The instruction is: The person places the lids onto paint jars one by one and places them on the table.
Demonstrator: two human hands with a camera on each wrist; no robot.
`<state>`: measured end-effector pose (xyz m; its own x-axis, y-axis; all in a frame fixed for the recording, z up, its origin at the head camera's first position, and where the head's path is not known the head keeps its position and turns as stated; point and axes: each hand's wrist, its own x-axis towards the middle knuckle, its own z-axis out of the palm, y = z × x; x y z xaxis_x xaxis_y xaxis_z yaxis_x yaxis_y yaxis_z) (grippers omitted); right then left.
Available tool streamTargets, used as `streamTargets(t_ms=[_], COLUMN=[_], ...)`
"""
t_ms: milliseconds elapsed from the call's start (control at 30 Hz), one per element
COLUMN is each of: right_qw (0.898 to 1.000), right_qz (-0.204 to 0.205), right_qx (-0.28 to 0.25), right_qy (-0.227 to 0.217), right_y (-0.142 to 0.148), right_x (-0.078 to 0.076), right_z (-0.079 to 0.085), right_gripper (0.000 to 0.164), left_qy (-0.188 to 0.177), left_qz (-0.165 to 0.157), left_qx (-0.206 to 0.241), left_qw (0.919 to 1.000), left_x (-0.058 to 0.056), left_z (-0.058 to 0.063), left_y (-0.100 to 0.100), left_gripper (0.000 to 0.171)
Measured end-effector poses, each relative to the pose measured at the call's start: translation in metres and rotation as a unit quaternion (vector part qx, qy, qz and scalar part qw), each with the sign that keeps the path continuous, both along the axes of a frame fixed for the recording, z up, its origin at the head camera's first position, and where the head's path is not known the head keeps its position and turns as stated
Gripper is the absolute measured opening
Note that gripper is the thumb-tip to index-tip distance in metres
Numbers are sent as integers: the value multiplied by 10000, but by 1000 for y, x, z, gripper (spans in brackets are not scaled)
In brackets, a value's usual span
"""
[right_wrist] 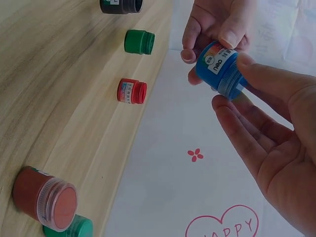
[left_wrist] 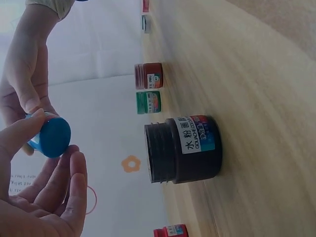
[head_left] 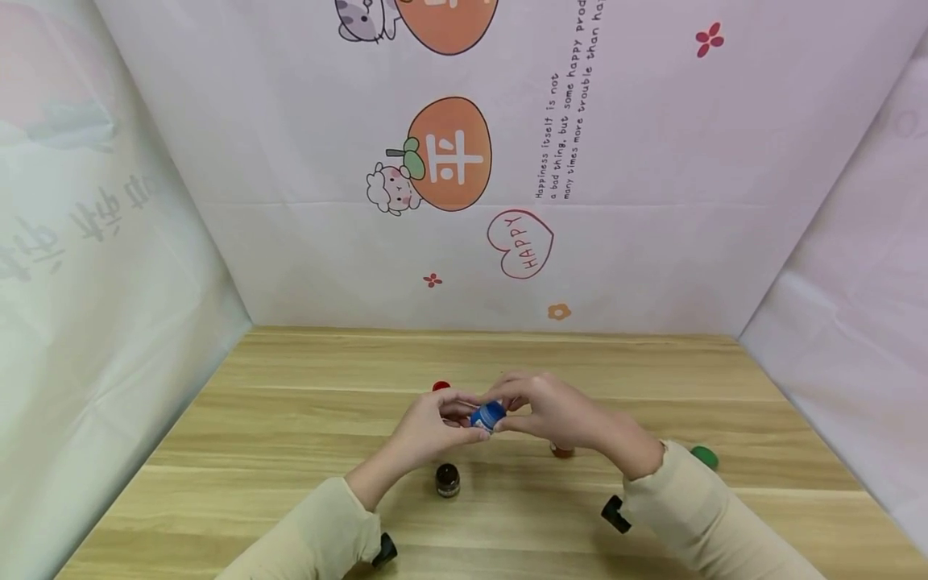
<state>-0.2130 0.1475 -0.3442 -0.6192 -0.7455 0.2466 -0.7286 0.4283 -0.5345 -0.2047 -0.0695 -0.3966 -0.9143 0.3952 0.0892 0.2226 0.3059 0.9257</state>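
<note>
Both hands meet over the table at a small blue gouache paint jar (head_left: pixel 487 416). My left hand (head_left: pixel 433 425) holds its base end, thumb against the label side in the right wrist view. From the other side, my right hand (head_left: pixel 554 411) pinches the jar's clear-rimmed cap end (right_wrist: pixel 232 85) between thumb and fingers. The jar is tilted and raised off the wood. Below the left hand stands a black gouache jar (left_wrist: pixel 187 149), its threaded neck uncovered. A brown jar (right_wrist: pixel 45 198) with a clear-rimmed cap is partly hidden under the right forearm in the head view.
A red jar (right_wrist: pixel 132 91) stands beyond the left hand, with a green jar (right_wrist: pixel 139 42) near it in the right wrist view. Another green item (head_left: pixel 705 457) lies by the right sleeve. Printed white sheets (head_left: pixel 348 266) wall the wooden table (head_left: pixel 290 379) at back and sides.
</note>
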Motion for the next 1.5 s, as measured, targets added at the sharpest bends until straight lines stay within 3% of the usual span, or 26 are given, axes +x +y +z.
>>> streamTargets(t_ms=[300, 700, 900, 1200, 1500], right_qw=[9990, 9980, 9963, 9945, 9904], right_qz=[-324, -575, -766, -959, -1284], right_qx=[299, 243, 363, 416, 519], right_qy=[86, -76, -157, -38, -9], right_y=[5, 18, 29, 52, 76], right_x=[0, 0, -1, -3, -6], right_z=[6, 5, 2, -2, -7], right_gripper=[30, 31, 31, 31, 29], left_qy=[-108, -27, -158, -719, -763], left_qz=[-195, -122, -410, -878, -1092], left_qx=[132, -173, -463, -854, -1084], left_qw=[9997, 9998, 9980, 9899, 9851], left_x=[0, 0, 5, 9, 6], left_z=[5, -7, -14, -22, -29], left_y=[-10, -32, -46, -51, -46], left_gripper=[37, 41, 51, 60, 60])
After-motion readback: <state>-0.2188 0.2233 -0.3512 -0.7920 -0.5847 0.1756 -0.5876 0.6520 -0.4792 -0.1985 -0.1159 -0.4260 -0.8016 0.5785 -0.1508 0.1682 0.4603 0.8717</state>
